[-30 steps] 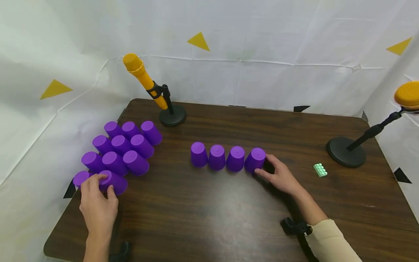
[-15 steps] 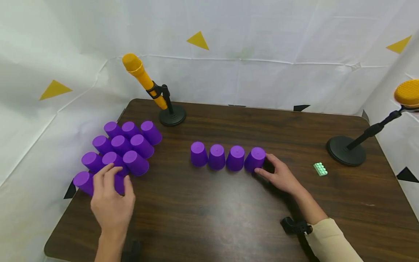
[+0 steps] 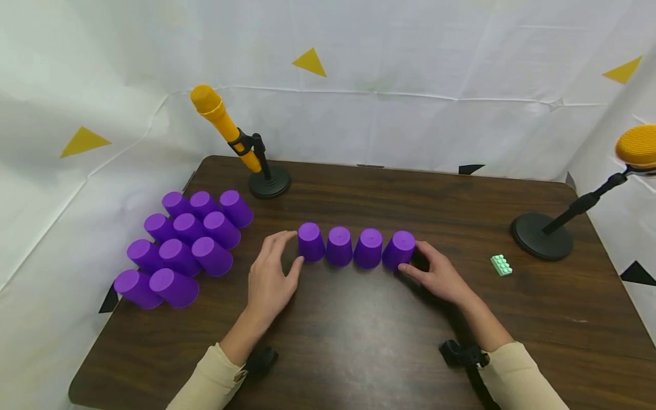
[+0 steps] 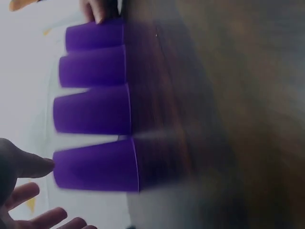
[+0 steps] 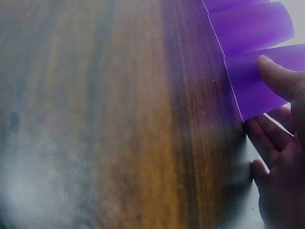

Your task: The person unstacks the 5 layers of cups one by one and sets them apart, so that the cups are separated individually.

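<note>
Several purple cups [image 3: 339,246] stand upside down in a row at the middle of the table. At the row's right end my right hand [image 3: 438,274] holds the last cup [image 3: 399,250], thumb on its near side and fingers round the far right side, as the right wrist view also shows. My left hand [image 3: 271,279] is spread beside the leftmost cup of the row [image 3: 311,242]. In the left wrist view its thumb [image 4: 40,165] is by that cup's closed end, with the other fingers apart from the cup; contact is hard to tell.
More upside-down purple cups [image 3: 179,257] stand in staggered rows at the table's left. A yellow microphone [image 3: 217,117] on a black stand is at the back left, another yellow microphone [image 3: 638,147] at the right. A mint-green toy brick [image 3: 501,265] lies right of my right hand.
My left hand has left the front cups of the left group and moved right to the row's left end. A front-left cup there tilted or shifted slightly. My right hand stays put.
</note>
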Motion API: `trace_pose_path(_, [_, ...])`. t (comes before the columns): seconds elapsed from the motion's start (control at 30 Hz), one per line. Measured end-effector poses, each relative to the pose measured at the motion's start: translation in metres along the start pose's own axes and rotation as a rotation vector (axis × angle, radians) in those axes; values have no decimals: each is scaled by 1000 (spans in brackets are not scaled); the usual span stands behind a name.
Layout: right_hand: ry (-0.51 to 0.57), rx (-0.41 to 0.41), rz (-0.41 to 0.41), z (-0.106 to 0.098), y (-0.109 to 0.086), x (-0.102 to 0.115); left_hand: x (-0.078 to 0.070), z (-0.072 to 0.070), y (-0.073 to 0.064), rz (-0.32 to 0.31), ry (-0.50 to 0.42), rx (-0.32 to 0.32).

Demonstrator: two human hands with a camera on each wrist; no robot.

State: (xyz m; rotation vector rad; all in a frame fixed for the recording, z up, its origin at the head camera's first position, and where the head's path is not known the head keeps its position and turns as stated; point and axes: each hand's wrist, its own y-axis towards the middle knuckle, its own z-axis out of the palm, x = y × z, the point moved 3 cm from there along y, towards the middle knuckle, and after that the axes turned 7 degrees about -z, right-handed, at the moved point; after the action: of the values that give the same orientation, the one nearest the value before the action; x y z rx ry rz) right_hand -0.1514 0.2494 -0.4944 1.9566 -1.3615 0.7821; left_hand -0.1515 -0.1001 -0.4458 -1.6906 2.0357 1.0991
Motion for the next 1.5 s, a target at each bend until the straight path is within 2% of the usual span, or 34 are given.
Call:
trace_pose_path(0.13, [6,2,-6,0,1,1,-6,19,13,1,-45,24])
trace_pose_path(0.23, [7,7,-14,1,3,2,-6,26,18,0,-66,27])
trace_pose_path(0.43, [2,-3,-16,0,4,3,-3,28,25,11,-64,-2])
trace_pose_path(0.57, [8,4,-11,0,4,3,0,23,23,17,-66,-8])
trace_pose_path(0.7, [12,10,-7,1,4,3,1,8,13,18,-71,-11])
trace_pose_path(0.87, [12,5,-15,0,4,4,6,-26,-11,-4,-62,-28])
trace_pose_path(1.03, [4,-4,-30,-1,5,6,27,-65,-39,-79,-15,-122])
trace_pose_path(1.17, [-1,-7,-24,-2,4,5,47,-91,-53,-155,40,-223])
trace_pose_path(1.3, [-8,1,6,-1,0,4,60,-105,-59,-195,97,-283])
trace_pose_path(1.5, [3,13,21,1,-1,2,69,-110,-62,-240,161,-296])
